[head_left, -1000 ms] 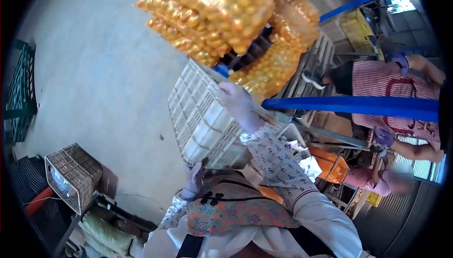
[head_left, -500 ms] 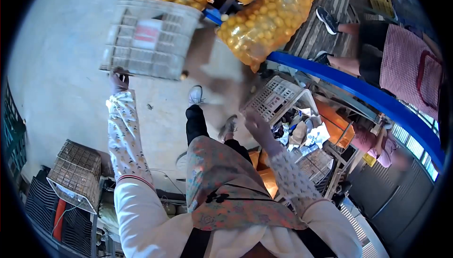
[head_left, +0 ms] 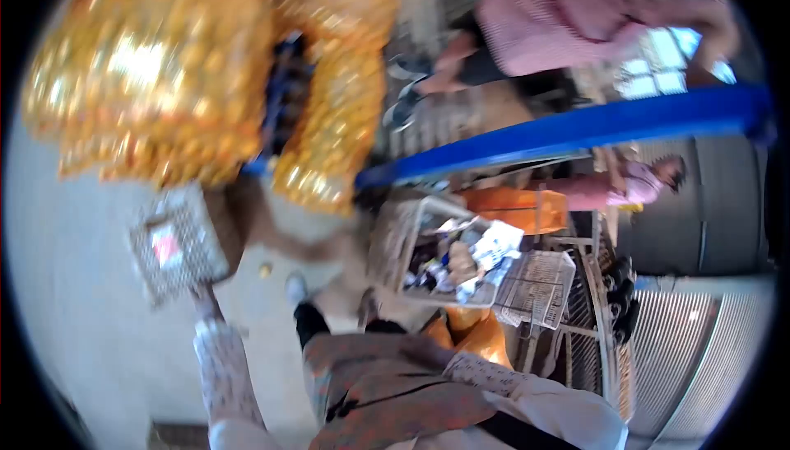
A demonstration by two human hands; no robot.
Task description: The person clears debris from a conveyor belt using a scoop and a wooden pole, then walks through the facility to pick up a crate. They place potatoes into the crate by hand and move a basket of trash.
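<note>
My left hand [head_left: 206,305] is closed on the near edge of a whitish plastic crate [head_left: 189,244]. The slatted crate bears a red and white label and is off to the left, near the net bags. In front of my patterned apron is my right hand [head_left: 421,352], low and smeared by motion, so its fingers cannot be read. On the floor close to the crate lies a small round yellowish item [head_left: 265,270].
Net bags of round yellow produce [head_left: 156,79] are piled ahead. A blue beam [head_left: 568,133] crosses the right side. Beside me stands a crate of paper and scraps [head_left: 405,273]. A person in pink checked clothing [head_left: 543,18] is beyond the beam; another person [head_left: 605,191] is farther right.
My view has swung, so the bags look nearer and larger on the left. The crate in my left hand appears lower and turned. My right hand has come back toward my apron.
</note>
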